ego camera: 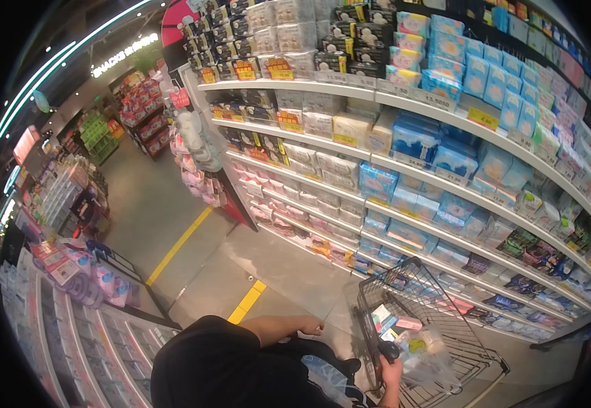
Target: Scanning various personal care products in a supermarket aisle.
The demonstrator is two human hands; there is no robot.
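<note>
My left hand (312, 325) reaches out from a black sleeve over the floor, its fingers curled in and nothing plainly seen in them. My right hand (390, 371), at the lower middle, is closed around a black rounded object (389, 350) at the near side of a wire shopping cart (420, 273). Inside the cart lie small packs, a pink box (408, 323) and a clear plastic bag (430, 370) with goods in it. A light-blue patterned item (327, 371) lies against my dark clothing. What the black object is cannot be made out.
Long white shelves (413, 168) of packaged tissue and hygiene goods run along the right, close to the cart. A lower shelf unit (73, 347) stands at the left. Yellow floor strips (179, 246) mark the grey aisle, and further displays (96, 136) stand beyond it.
</note>
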